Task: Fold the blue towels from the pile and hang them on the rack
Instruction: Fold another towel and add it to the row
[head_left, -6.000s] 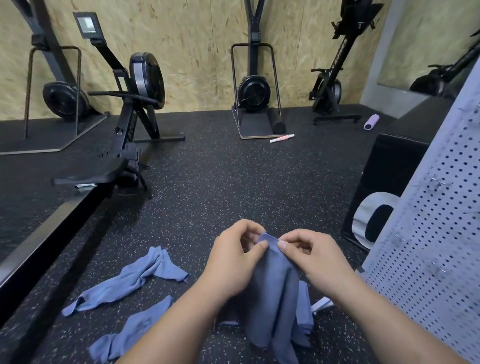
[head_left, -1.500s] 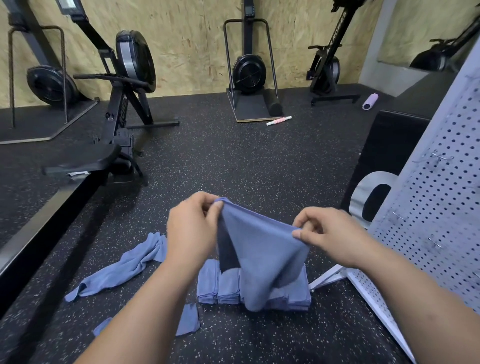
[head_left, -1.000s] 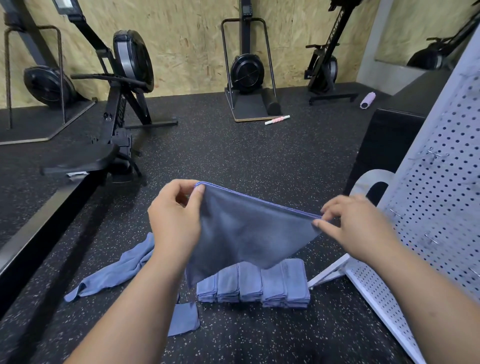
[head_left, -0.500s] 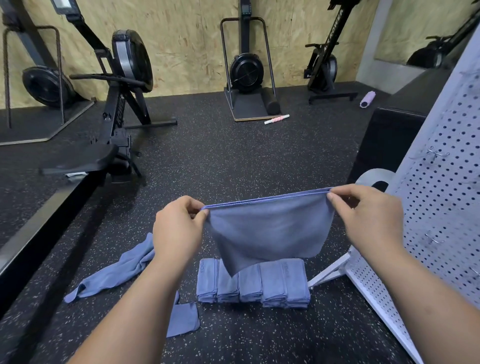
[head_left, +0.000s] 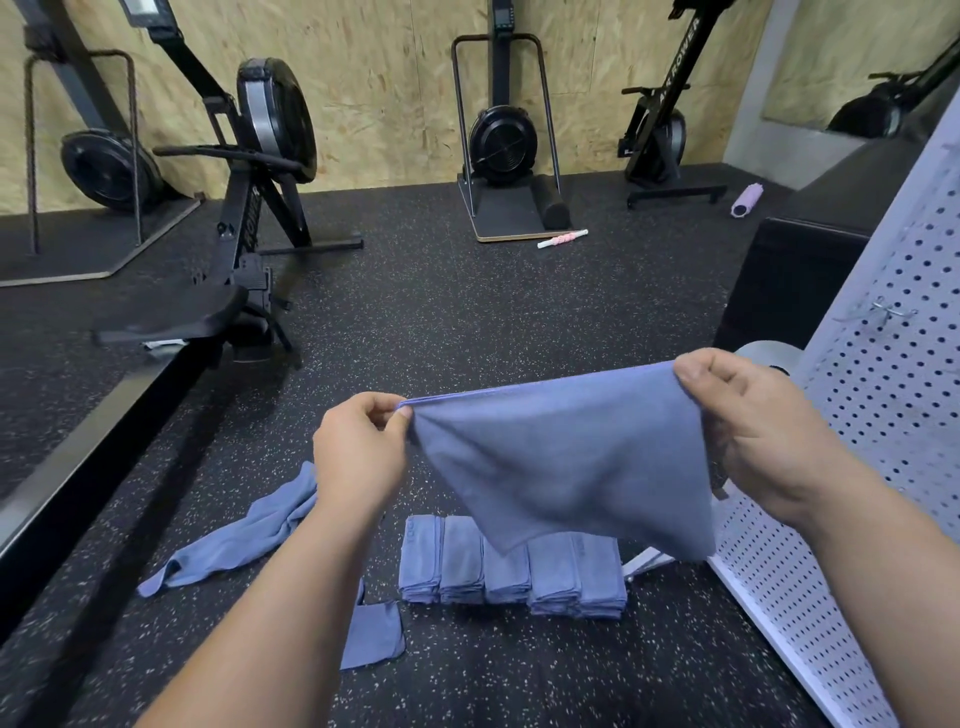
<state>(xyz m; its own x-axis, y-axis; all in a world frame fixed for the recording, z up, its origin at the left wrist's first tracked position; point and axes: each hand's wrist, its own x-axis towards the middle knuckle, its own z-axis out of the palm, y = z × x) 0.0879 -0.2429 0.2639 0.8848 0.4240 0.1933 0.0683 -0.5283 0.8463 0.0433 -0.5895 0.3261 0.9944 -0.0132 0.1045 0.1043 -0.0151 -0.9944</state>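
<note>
Both hands held one blue towel (head_left: 561, 457) up in the air. The left hand (head_left: 358, 452) pinched one top corner and the right hand (head_left: 753, 431) gripped the other. Below it, folded towels (head_left: 511, 569) sat in a row on the floor (head_left: 467, 322), near the white rack (head_left: 893, 384).

Folded towels (head_left: 511, 566) lay in a row on the floor (head_left: 467, 312) beneath the held towel (head_left: 561, 462), a loose towel (head_left: 244, 535) left of them, the rack (head_left: 893, 395) right, perhaps touching.
</note>
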